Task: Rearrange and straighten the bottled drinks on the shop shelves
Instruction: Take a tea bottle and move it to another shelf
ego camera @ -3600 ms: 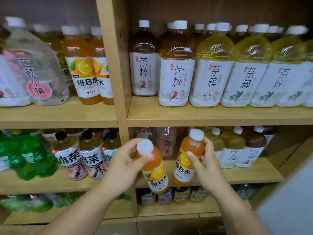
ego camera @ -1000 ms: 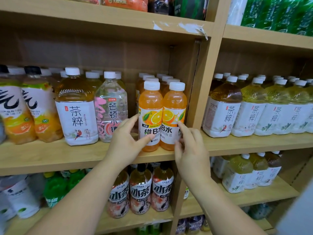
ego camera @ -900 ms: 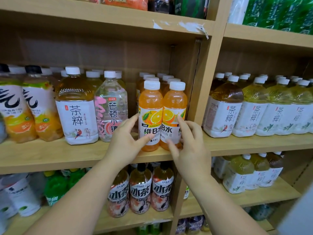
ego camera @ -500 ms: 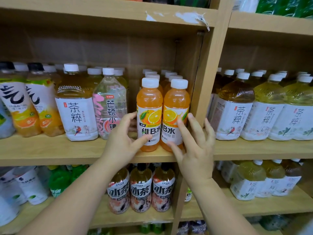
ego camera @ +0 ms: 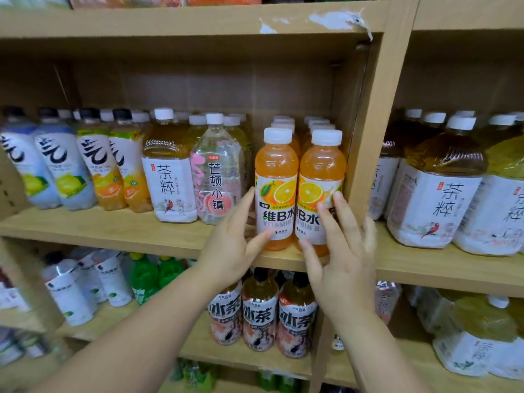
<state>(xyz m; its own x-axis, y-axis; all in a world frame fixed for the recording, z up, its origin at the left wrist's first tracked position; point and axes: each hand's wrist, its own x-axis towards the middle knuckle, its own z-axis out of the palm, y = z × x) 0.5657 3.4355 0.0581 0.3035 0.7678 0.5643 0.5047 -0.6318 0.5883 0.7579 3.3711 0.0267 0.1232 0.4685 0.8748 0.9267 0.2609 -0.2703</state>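
Two orange vitamin-water bottles with white caps stand side by side at the front edge of the middle shelf [ego camera: 141,231], with more of the same lined up behind them. My left hand [ego camera: 229,251] holds the left orange bottle [ego camera: 276,171], its thumb across the lower label and its fingers along the bottle's left side. My right hand [ego camera: 346,268] lies with straight fingers against the label of the right orange bottle [ego camera: 321,171], the thumb low at its base. Both bottles are upright with their labels facing me.
A wooden upright post [ego camera: 371,137] stands directly right of the orange bottles. To their left are a clear pink-label bottle [ego camera: 217,177] and an amber tea bottle [ego camera: 168,177]. Large tea bottles [ego camera: 436,194] fill the right bay. Black-capped tea bottles [ego camera: 259,313] stand on the shelf below.
Earlier both hands held these two orange bottles down at a lower shelf; they now stand on the middle shelf. Over the last second my right fingers slid up the right bottle's label.
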